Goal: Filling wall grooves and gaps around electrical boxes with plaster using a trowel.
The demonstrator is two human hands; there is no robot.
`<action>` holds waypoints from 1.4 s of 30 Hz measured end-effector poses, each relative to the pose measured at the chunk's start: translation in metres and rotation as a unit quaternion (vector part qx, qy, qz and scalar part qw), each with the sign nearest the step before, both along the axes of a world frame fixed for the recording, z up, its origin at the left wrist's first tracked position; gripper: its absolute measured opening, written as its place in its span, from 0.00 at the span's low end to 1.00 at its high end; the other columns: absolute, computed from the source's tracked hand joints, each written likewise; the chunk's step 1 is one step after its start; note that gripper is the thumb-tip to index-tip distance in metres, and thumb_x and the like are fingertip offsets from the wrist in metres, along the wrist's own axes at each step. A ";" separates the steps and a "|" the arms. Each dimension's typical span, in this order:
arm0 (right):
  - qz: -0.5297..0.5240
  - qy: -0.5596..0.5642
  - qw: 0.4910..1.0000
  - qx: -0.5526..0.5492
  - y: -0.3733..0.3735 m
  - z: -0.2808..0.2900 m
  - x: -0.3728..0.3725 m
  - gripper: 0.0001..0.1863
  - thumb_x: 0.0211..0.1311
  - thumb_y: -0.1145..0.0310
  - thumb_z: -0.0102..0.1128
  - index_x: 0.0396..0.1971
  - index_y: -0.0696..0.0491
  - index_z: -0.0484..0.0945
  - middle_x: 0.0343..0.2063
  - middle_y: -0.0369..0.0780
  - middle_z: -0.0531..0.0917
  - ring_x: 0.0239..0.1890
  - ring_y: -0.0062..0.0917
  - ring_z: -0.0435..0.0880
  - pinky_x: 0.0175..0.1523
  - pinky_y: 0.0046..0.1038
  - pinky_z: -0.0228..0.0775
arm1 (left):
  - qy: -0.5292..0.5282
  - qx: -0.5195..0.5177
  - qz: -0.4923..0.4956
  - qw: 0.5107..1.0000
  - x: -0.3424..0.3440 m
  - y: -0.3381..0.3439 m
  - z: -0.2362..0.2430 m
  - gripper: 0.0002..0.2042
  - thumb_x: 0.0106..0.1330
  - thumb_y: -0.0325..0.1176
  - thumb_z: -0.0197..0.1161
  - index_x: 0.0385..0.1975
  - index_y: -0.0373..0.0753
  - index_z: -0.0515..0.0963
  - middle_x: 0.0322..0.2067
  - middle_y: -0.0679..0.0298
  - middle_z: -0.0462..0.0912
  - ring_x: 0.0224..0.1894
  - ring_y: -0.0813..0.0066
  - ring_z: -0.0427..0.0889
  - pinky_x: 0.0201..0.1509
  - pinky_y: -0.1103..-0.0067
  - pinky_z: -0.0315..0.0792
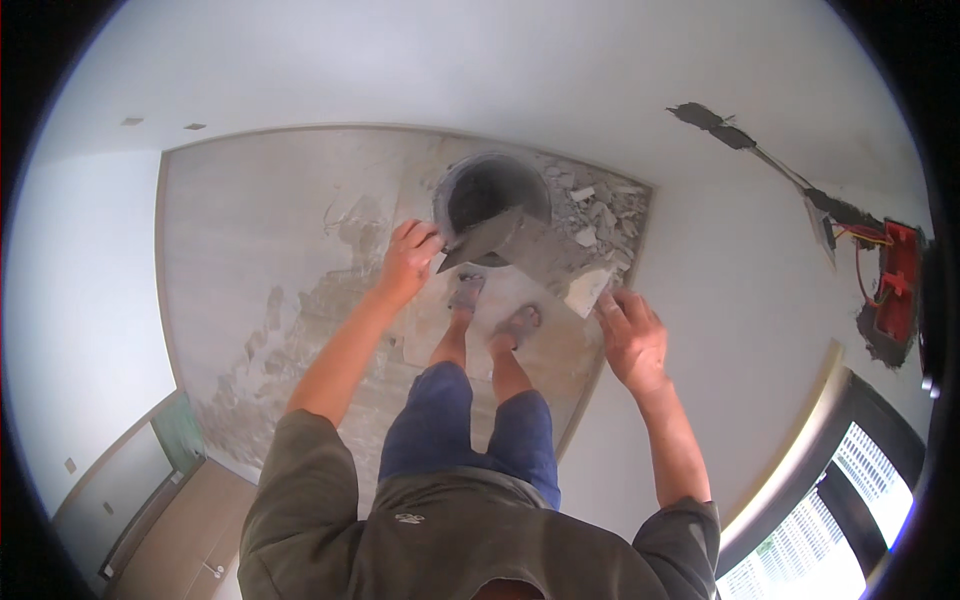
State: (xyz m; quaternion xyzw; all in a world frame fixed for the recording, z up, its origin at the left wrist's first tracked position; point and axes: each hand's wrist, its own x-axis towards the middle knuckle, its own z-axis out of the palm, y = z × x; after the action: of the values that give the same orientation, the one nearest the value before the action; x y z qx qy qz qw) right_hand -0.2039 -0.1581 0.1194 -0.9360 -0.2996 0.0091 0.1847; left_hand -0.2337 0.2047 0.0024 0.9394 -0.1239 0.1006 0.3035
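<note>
Head view: the right hand [632, 335] is bent at the fingers, and the right end of a grey sheet [545, 250] is pinched between thumb and fingers; the left hand [408, 262] is curled with the fingertips close together at the sheet's left corner, but whether this corner is gripped or only neared cannot be told; the sheet is held slanting, partly above the near rim of a dark bucket [442, 205]; at its right end a pale patch [588, 290] is seen, perhaps a loose piece. By judgement, the sheet is thin, rather stiff and fragile, with dusty edges which may slip; it is best taken by both ends, with support kept below the pale patch. Beyond, rubble [605, 212] is heaped beside the bucket on the stained floor [290, 220]; on the right wall [790, 300] a red box [897, 280] is set.
</note>
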 end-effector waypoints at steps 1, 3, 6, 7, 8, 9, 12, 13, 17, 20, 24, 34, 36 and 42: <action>-0.001 0.005 1.000 -0.002 0.000 0.000 0.000 0.20 0.48 0.74 0.66 0.46 0.50 0.80 0.37 0.39 0.77 0.37 0.32 0.80 0.36 0.33 0.76 | 0.008 0.002 -0.005 1.000 0.000 0.003 0.000 0.15 0.42 0.16 0.57 0.33 0.37 0.78 0.36 0.59 0.76 0.42 0.56 0.74 0.46 0.67 0.69; -0.006 0.012 1.000 -0.004 0.001 -0.001 0.000 0.20 0.49 0.73 0.65 0.46 0.50 0.80 0.37 0.39 0.77 0.37 0.32 0.80 0.36 0.33 0.76 | 0.017 0.004 -0.013 1.000 0.002 0.008 0.001 0.15 0.42 0.17 0.57 0.32 0.37 0.77 0.36 0.59 0.76 0.42 0.56 0.73 0.46 0.67 0.69; -0.005 -0.003 1.000 -0.023 0.002 -0.004 0.000 0.19 0.49 0.74 0.63 0.45 0.50 0.79 0.37 0.39 0.77 0.37 0.31 0.80 0.36 0.33 0.75 | 0.013 0.011 -0.019 1.000 0.005 0.014 0.003 0.13 0.43 0.16 0.57 0.31 0.37 0.77 0.36 0.58 0.75 0.41 0.55 0.73 0.43 0.66 0.70; -0.002 -0.005 1.000 -0.030 0.003 -0.005 0.001 0.19 0.50 0.74 0.62 0.46 0.50 0.79 0.38 0.39 0.77 0.37 0.32 0.80 0.36 0.32 0.75 | 0.020 0.019 -0.023 0.999 0.007 0.016 0.003 0.14 0.43 0.16 0.57 0.31 0.37 0.77 0.36 0.58 0.75 0.41 0.55 0.73 0.44 0.66 0.70; 0.002 -0.006 0.999 -0.038 0.004 -0.005 0.001 0.19 0.50 0.75 0.61 0.46 0.50 0.79 0.38 0.39 0.77 0.37 0.32 0.80 0.36 0.32 0.75 | 0.028 0.028 -0.027 0.999 0.009 0.018 0.003 0.14 0.43 0.16 0.57 0.31 0.38 0.76 0.36 0.58 0.75 0.42 0.55 0.73 0.44 0.66 0.70; 0.001 -0.006 0.999 -0.038 0.005 -0.006 0.001 0.19 0.50 0.75 0.61 0.46 0.50 0.79 0.38 0.39 0.77 0.37 0.32 0.80 0.36 0.32 0.75 | 0.029 0.027 -0.028 0.999 0.010 0.021 0.002 0.14 0.43 0.16 0.57 0.31 0.38 0.76 0.36 0.58 0.75 0.42 0.55 0.73 0.44 0.66 0.70; -0.005 -0.009 0.999 -0.038 0.007 -0.007 0.003 0.20 0.50 0.75 0.59 0.46 0.50 0.78 0.37 0.39 0.77 0.38 0.32 0.80 0.36 0.32 0.75 | 0.031 0.031 -0.031 0.999 0.011 0.030 -0.007 0.14 0.43 0.15 0.57 0.31 0.38 0.76 0.36 0.59 0.75 0.41 0.55 0.73 0.45 0.66 0.70; -0.006 -0.013 0.999 -0.036 0.008 -0.007 0.004 0.19 0.50 0.75 0.60 0.46 0.50 0.78 0.37 0.39 0.77 0.38 0.33 0.80 0.36 0.33 0.75 | 0.041 0.024 -0.032 0.998 0.011 0.033 -0.009 0.14 0.43 0.15 0.56 0.30 0.38 0.76 0.36 0.59 0.75 0.41 0.55 0.73 0.45 0.66 0.69; -0.026 -0.006 1.000 -0.014 0.010 -0.013 0.002 0.20 0.48 0.75 0.63 0.45 0.51 0.78 0.38 0.40 0.76 0.37 0.34 0.80 0.37 0.34 0.75 | 0.073 0.035 -0.034 0.996 0.011 0.037 -0.011 0.13 0.44 0.15 0.56 0.30 0.38 0.76 0.35 0.58 0.75 0.40 0.54 0.73 0.46 0.66 0.69; -0.042 -0.009 0.999 0.029 0.015 -0.020 0.002 0.20 0.47 0.75 0.65 0.44 0.52 0.78 0.38 0.40 0.76 0.37 0.36 0.80 0.37 0.35 0.75 | 0.112 0.036 -0.040 0.992 0.003 0.048 -0.028 0.15 0.45 0.15 0.58 0.32 0.39 0.76 0.36 0.60 0.75 0.42 0.56 0.72 0.46 0.66 0.68; -0.055 0.004 0.998 0.041 0.017 -0.027 0.002 0.19 0.48 0.75 0.66 0.44 0.52 0.78 0.38 0.40 0.77 0.36 0.36 0.80 0.37 0.36 0.75 | 0.123 -0.008 -0.017 0.992 0.001 0.043 -0.035 0.13 0.48 0.15 0.57 0.32 0.38 0.76 0.35 0.59 0.75 0.42 0.54 0.72 0.46 0.66 0.69; -0.084 0.075 0.993 -0.025 -0.001 -0.082 -0.020 0.18 0.54 0.71 0.63 0.46 0.51 0.78 0.38 0.39 0.77 0.39 0.34 0.79 0.41 0.35 0.74 | 0.382 0.026 -0.004 0.924 -0.009 0.043 -0.082 0.08 0.58 0.24 0.57 0.38 0.38 0.76 0.35 0.52 0.77 0.41 0.50 0.76 0.45 0.64 0.70; -0.083 0.095 0.991 -0.048 0.001 -0.098 -0.025 0.18 0.55 0.70 0.61 0.48 0.50 0.77 0.38 0.39 0.77 0.40 0.34 0.79 0.42 0.35 0.74 | 0.439 0.002 0.009 0.899 -0.015 0.039 -0.093 0.09 0.60 0.26 0.58 0.40 0.37 0.75 0.33 0.52 0.77 0.38 0.50 0.76 0.45 0.65 0.71; -0.033 0.282 0.933 -0.221 0.055 -0.149 0.020 0.21 0.59 0.68 0.55 0.54 0.52 0.70 0.38 0.43 0.78 0.43 0.37 0.81 0.47 0.36 0.76 | 0.630 -0.255 0.198 0.706 -0.023 0.025 -0.096 0.10 0.66 0.32 0.59 0.45 0.39 0.74 0.26 0.62 0.76 0.25 0.74 0.75 0.27 0.75 0.71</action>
State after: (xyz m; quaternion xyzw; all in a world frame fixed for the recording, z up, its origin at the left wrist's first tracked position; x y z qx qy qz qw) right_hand -0.1838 -0.1036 -0.0298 -0.9213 -0.1949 0.3326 0.0502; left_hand -0.2569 0.2294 -0.0933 0.6741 0.3150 -0.4292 0.5119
